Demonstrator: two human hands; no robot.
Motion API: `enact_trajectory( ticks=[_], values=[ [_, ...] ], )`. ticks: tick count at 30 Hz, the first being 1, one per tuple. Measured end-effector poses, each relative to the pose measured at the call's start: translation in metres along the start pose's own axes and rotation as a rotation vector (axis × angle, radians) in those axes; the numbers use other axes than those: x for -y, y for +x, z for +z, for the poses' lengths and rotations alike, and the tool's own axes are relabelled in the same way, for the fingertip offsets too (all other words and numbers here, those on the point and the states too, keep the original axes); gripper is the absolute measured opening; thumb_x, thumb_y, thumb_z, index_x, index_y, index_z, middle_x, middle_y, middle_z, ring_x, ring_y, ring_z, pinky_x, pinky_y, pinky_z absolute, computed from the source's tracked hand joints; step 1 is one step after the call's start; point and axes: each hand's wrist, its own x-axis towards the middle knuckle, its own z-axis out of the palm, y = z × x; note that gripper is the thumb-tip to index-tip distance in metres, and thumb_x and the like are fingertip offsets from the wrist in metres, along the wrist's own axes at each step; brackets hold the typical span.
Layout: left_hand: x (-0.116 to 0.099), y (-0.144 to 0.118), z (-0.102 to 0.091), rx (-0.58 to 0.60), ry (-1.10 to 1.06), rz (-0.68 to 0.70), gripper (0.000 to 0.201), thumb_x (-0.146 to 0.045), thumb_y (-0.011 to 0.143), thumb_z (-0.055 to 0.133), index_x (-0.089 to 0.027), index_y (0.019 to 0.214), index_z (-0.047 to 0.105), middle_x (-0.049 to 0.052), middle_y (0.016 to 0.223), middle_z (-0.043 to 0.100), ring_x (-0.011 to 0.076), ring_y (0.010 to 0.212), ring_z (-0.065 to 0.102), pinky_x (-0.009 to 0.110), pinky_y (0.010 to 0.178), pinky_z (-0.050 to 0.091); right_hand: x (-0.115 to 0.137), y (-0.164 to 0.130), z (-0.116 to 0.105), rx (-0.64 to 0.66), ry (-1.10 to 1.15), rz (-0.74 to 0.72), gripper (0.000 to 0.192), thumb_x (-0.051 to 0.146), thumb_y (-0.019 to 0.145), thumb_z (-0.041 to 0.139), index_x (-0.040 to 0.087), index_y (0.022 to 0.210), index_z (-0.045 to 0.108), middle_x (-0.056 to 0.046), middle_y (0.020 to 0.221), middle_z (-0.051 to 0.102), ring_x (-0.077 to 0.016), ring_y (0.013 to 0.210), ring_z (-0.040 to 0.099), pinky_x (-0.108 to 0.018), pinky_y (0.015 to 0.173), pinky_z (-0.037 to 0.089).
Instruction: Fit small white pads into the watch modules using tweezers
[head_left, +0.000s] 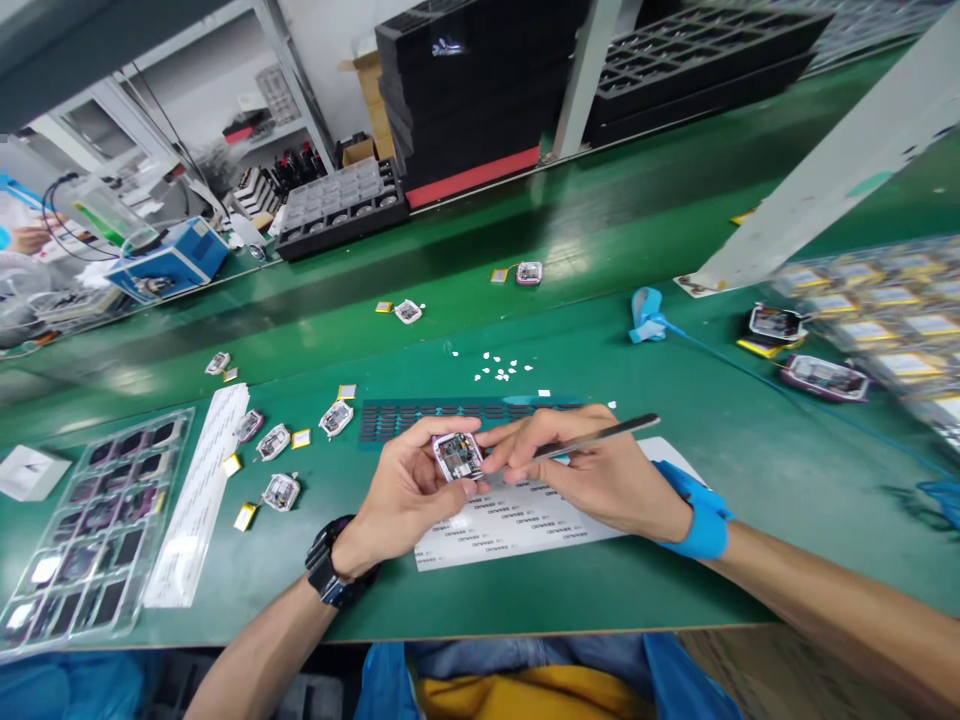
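My left hand [415, 478] is closed around the rim of a small square device housing [458, 456], its circuit board facing up. Across from it, my right hand [581, 465] pinches a pair of metal tweezers [600, 435]. The tweezer tips point at the lower right corner of the housing; whether they touch the board is hidden by the fingers. Beneath both hands lies a white printed sheet [480, 535]. A dark strip sheet of adhesive pieces [397, 420] is just behind them. Small white stickers [501, 372] are scattered beyond that.
Several opened housings with yellow-edged batteries, such as one housing [281, 492], lie to the left. A clear tray [97, 530] of dark parts stands far left, a battery tray [885, 310] at right. A metal post [817, 160] and a blue cord [750, 362] cross the right side.
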Motion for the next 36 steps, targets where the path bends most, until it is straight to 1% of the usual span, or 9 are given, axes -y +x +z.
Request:
enact_trajectory(
  ticks=[7,11,14,17,20,23,27,31,36],
  values=[
    [0.001,0.003,-0.003,0.011,-0.046,-0.028,0.045,-0.015,0.077,0.074,-0.026,0.118,0.058,0.003,0.105,0.069,0.0163,0.096,0.068,0.027,0.082,0.055,-0.002,0.004,0.002,-0.155,0.176,0.110,0.018,0.031,0.077,0.078,0.021,0.077,0.062,-0.004,0.081,0.078,-0.0192,0.075,0.076,-0.030,0.067,0.063],
    [-0.014,0.027,-0.029,-0.083,0.082,0.025,0.047,-0.015,0.081,0.069,-0.026,0.124,0.053,0.004,0.112,0.065,0.0185,0.106,0.067,0.027,0.090,0.054,-0.004,0.011,-0.005,-0.267,0.149,0.218,0.029,0.041,0.073,0.079,0.020,0.079,0.060,-0.006,0.082,0.077,-0.0181,0.070,0.074,-0.027,0.060,0.059],
    [-0.036,0.064,-0.065,-0.283,0.304,0.072,0.041,-0.009,0.085,0.060,-0.024,0.123,0.052,0.003,0.114,0.063,0.0156,0.101,0.070,0.026,0.091,0.054,-0.005,0.015,-0.010,-0.290,0.073,0.308,0.036,0.050,0.073,0.077,0.019,0.079,0.059,-0.008,0.084,0.076,-0.0182,0.066,0.072,-0.026,0.054,0.055],
    [-0.056,0.099,-0.103,-0.642,0.769,-0.050,0.042,-0.008,0.092,0.046,-0.022,0.132,0.042,0.005,0.107,0.067,0.0111,0.087,0.072,0.025,0.082,0.056,-0.007,0.017,-0.013,-0.285,0.030,0.338,0.043,0.057,0.070,0.075,0.018,0.078,0.059,-0.010,0.080,0.075,-0.0195,0.065,0.071,-0.027,0.052,0.052],
    [-0.068,0.118,-0.135,-0.736,0.960,-0.126,0.041,-0.012,0.088,0.054,-0.014,0.128,0.046,0.011,0.098,0.070,0.0198,0.080,0.073,0.034,0.074,0.058,-0.008,0.020,-0.014,-0.274,0.011,0.346,0.046,0.061,0.069,0.073,0.018,0.078,0.059,-0.008,0.073,0.073,-0.0202,0.063,0.070,-0.028,0.050,0.050],
    [-0.070,0.124,-0.151,-0.785,1.159,-0.108,0.044,-0.016,0.079,0.065,-0.012,0.122,0.055,0.021,0.112,0.066,0.0349,0.104,0.067,0.047,0.086,0.052,-0.008,0.021,-0.014,-0.258,0.000,0.354,0.046,0.061,0.069,0.073,0.018,0.078,0.058,-0.007,0.070,0.071,-0.0199,0.062,0.069,-0.028,0.050,0.050],
    [-0.062,0.141,-0.145,-0.618,1.378,0.030,0.052,-0.011,0.078,0.059,-0.016,0.130,0.054,0.020,0.139,0.050,0.0354,0.134,0.042,0.051,0.108,0.032,-0.009,0.020,-0.014,-0.233,-0.019,0.350,0.043,0.059,0.072,0.071,0.018,0.079,0.058,-0.008,0.070,0.072,-0.0195,0.062,0.068,-0.029,0.052,0.050],
    [-0.050,0.171,-0.130,-0.266,1.453,0.098,0.053,-0.006,0.070,0.064,-0.024,0.119,0.063,0.007,0.129,0.061,0.0255,0.126,0.049,0.041,0.108,0.034,-0.012,0.019,-0.015,-0.215,-0.027,0.352,0.043,0.059,0.072,0.071,0.018,0.079,0.058,-0.008,0.073,0.072,-0.0191,0.063,0.068,-0.029,0.053,0.051],
    [-0.050,0.186,-0.132,-0.252,1.474,0.068,0.047,-0.019,0.061,0.079,-0.018,0.107,0.069,0.009,0.103,0.068,0.0284,0.104,0.060,0.040,0.097,0.043,-0.015,0.022,-0.017,-0.210,-0.056,0.344,0.043,0.059,0.072,0.071,0.019,0.078,0.058,-0.007,0.072,0.071,-0.0193,0.063,0.068,-0.030,0.054,0.052]
  ],
)
